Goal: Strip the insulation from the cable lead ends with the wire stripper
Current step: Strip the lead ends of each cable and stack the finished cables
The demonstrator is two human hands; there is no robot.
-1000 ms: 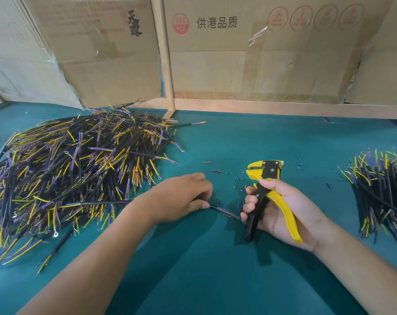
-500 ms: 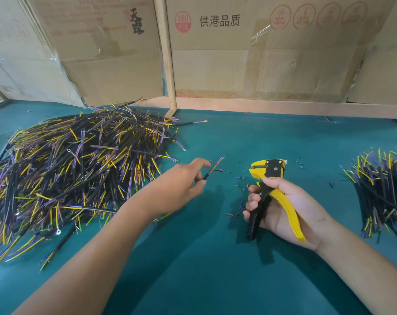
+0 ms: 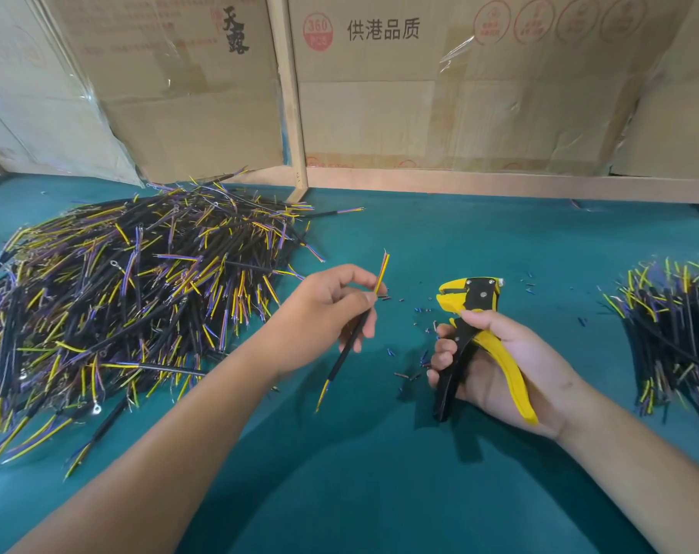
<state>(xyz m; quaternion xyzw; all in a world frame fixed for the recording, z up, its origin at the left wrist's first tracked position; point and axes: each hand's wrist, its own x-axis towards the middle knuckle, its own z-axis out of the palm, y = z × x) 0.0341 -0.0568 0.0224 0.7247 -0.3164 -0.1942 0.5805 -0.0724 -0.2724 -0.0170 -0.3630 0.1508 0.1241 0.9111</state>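
My left hand point(image 3: 327, 313) pinches a short black cable point(image 3: 345, 355) between thumb and forefinger and holds it above the table, tilted. Its yellow and purple lead ends stick up past my fingertips, and more leads hang out at the lower end. My right hand point(image 3: 495, 365) grips the yellow and black wire stripper point(image 3: 469, 309) by its handles, jaws pointing up and away. The cable's upper end is a short way left of the stripper's jaws and does not touch them.
A big heap of black cables point(image 3: 120, 297) with yellow and purple leads covers the left of the green table point(image 3: 419, 453). A smaller pile of cables point(image 3: 675, 333) lies at the right edge. Small insulation bits point(image 3: 411, 369) are scattered between my hands. Cardboard boxes point(image 3: 419, 94) form a wall behind.
My left hand lifted the cable off the table near the heap and turned it so its lead ends point upward. The right hand with the stripper stayed almost still.
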